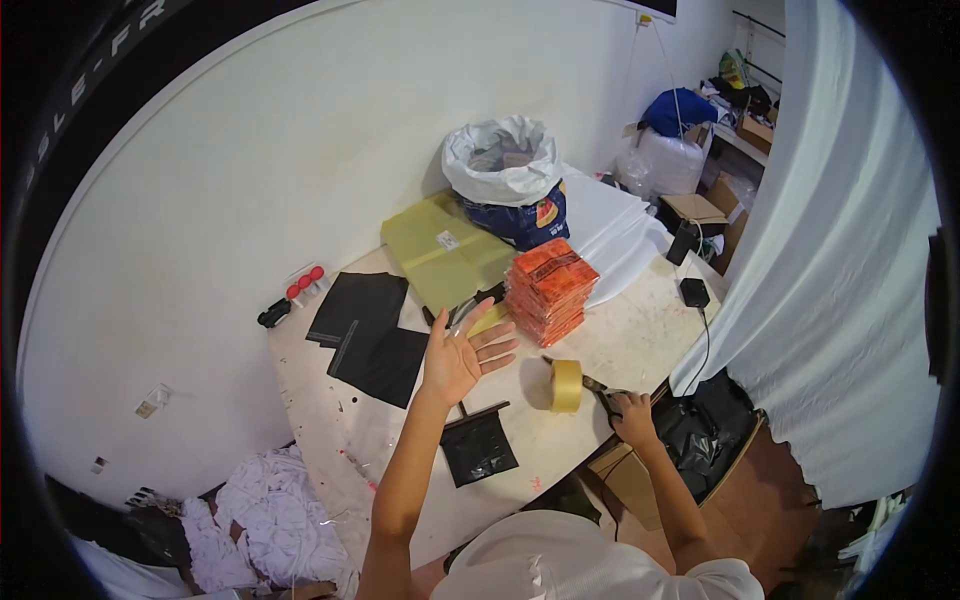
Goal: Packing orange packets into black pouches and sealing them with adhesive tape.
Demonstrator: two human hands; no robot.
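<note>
My left hand (462,362) is raised over the middle of the table, palm turned up and fingers spread. A small shiny bit, perhaps clear tape, shows near its thumb. Below it lies a small black plastic packet (482,452) with a dark strip along its upper edge. At the table's right front edge my right hand (632,418) is closed on the dark handles of a pair of scissors (608,400). The blades point left, partly hidden behind a yellowish roll of tape (566,386) that stands on its edge. How the fingers sit in the handles is not clear.
Behind the hands rise stacked orange packets (550,285). Farther back are a yellow plastic sheet (425,240) and a white-and-blue sack (500,165). Black flat bags (375,345) lie left. A black adapter (693,292) with cable sits right. A cardboard box (630,485) stands below the edge.
</note>
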